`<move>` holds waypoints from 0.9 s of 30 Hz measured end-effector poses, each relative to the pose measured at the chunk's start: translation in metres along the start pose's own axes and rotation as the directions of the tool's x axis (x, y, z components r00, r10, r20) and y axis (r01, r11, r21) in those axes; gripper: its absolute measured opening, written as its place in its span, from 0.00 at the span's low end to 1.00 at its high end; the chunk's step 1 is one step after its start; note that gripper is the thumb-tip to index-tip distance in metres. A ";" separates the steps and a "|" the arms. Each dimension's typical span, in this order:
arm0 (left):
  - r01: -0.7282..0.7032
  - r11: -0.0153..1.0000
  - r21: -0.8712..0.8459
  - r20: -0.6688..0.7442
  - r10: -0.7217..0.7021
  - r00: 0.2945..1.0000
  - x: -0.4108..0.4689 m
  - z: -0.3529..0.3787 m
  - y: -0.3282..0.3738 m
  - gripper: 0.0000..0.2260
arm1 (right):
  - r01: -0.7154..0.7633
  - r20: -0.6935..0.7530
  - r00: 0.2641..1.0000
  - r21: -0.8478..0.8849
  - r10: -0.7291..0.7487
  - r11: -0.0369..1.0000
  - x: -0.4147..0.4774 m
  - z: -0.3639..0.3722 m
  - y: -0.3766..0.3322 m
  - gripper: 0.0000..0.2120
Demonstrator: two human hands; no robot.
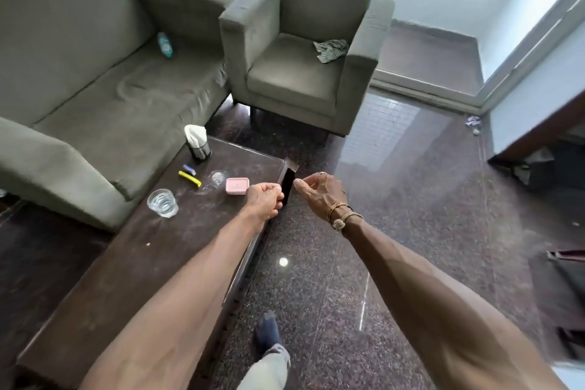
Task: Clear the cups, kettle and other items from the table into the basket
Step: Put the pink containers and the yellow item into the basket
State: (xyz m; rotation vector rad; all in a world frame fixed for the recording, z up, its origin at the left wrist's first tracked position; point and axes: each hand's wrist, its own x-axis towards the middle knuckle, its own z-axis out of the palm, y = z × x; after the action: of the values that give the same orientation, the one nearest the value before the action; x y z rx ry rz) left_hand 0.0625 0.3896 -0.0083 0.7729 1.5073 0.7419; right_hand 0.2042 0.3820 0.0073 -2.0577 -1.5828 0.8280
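A dark wooden low table [152, 250] carries a clear glass tumbler [162, 203], a pink lidded box [237, 185], a small clear glass piece [217, 178], a yellow razor [190, 178], a small blue and white item [189, 169] and a dark holder with white tissues [198, 144]. My left hand [264, 199] hovers over the table's right edge, just right of the pink box, fingers curled with nothing in them. My right hand [319, 191] is beyond the table's far right corner over the floor, fingers curled and empty. No basket or kettle is in view.
A grey sofa [95, 89] with a bottle [165, 45] on its seat runs along the table's left side. A grey armchair [300, 51] with a crumpled cloth [330, 49] stands behind the table. Polished stone floor [395, 199] lies to the right. My foot [267, 331] is beside the table.
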 end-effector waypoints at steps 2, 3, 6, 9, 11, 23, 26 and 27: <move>0.016 1.000 -0.005 0.005 -0.016 1.000 0.019 0.006 0.012 0.08 | -0.008 0.013 1.000 -0.006 0.008 1.000 0.023 -0.005 -0.002 0.15; 0.024 1.000 0.003 0.005 -0.024 1.000 0.027 0.009 0.021 0.09 | -0.012 0.017 1.000 -0.006 0.012 1.000 0.035 -0.009 -0.003 0.15; 0.041 0.999 0.028 0.005 -0.041 0.999 0.052 0.013 0.047 0.09 | -0.031 0.023 0.999 0.008 0.031 0.999 0.070 -0.019 -0.012 0.15; 0.034 0.999 0.026 -0.009 -0.034 0.999 0.080 0.014 0.073 0.09 | -0.029 0.012 1.000 0.034 0.028 0.999 0.107 -0.026 -0.023 0.15; 0.039 0.999 0.009 -0.025 -0.039 0.999 0.096 0.012 0.086 0.09 | -0.018 0.023 1.000 0.051 0.016 0.999 0.130 -0.026 -0.033 0.14; 0.124 0.971 -0.202 -0.341 -0.188 0.921 0.222 -0.022 0.099 0.11 | 0.116 0.312 0.943 0.006 -0.112 0.993 0.294 0.041 -0.065 0.12; 0.167 0.937 -0.305 -0.366 -0.277 0.888 0.247 -0.019 0.084 0.10 | 0.117 0.429 0.899 -0.036 -0.091 0.992 0.329 0.063 -0.059 0.13; 0.170 0.920 -0.353 -0.368 -0.303 0.879 0.254 -0.018 0.078 0.10 | 0.142 0.474 0.876 -0.069 -0.093 0.988 0.338 0.071 -0.057 0.15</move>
State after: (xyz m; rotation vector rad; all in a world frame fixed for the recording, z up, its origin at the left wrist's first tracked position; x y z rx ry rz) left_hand 0.0349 0.6417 -0.0880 0.1816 1.7701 0.9671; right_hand 0.1750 0.7208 -0.0775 -1.8920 -2.0164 1.2988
